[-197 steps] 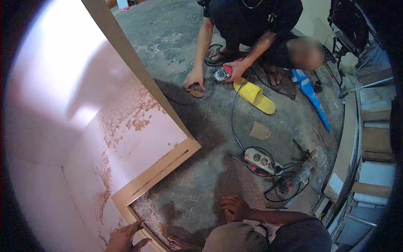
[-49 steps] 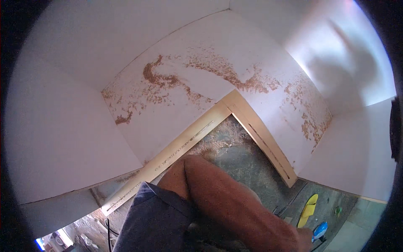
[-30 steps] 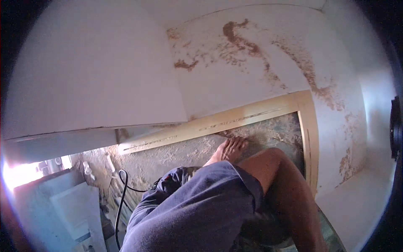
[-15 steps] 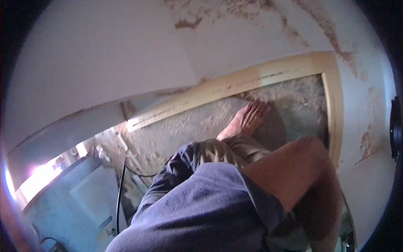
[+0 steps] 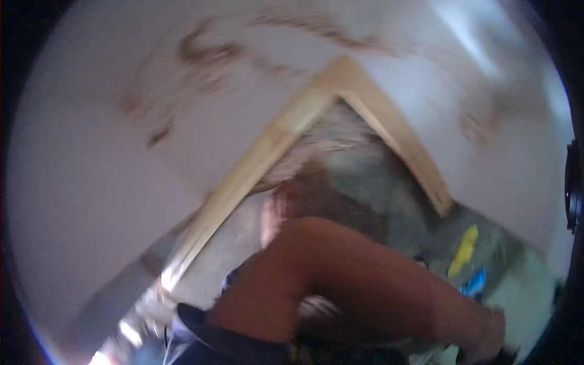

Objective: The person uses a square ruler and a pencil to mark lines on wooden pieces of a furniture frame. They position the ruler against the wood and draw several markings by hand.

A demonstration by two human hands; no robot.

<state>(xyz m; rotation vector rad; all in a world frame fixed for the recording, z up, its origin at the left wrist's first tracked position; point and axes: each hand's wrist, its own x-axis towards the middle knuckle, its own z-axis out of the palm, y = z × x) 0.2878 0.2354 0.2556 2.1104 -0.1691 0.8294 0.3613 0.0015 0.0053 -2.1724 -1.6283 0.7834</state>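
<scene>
My bare right arm (image 5: 365, 274) is bent at the elbow, and its forearm reaches down to the lower right. At its end my right hand (image 5: 486, 340) is smeared by motion beside a dark object (image 5: 510, 355) at the rim. Whether the fingers hold that object cannot be made out. Nearest to this hand lies a blue item (image 5: 474, 283), with a yellow strip-like item (image 5: 463, 250) just beyond it. My left hand is out of the picture.
Pale wooden strips (image 5: 286, 125) meet in a corner along the base of the white walls (image 5: 91, 121), which carry brown smears. Shavings or debris (image 5: 331, 137) lie on the grey floor (image 5: 359, 173) inside that corner. A bare foot (image 5: 275, 210) shows behind my elbow.
The view has swung to the right, so the wooden corner now sits near the middle. The yellow and blue items and my right hand have come into sight; the left-hand board and cable have gone.
</scene>
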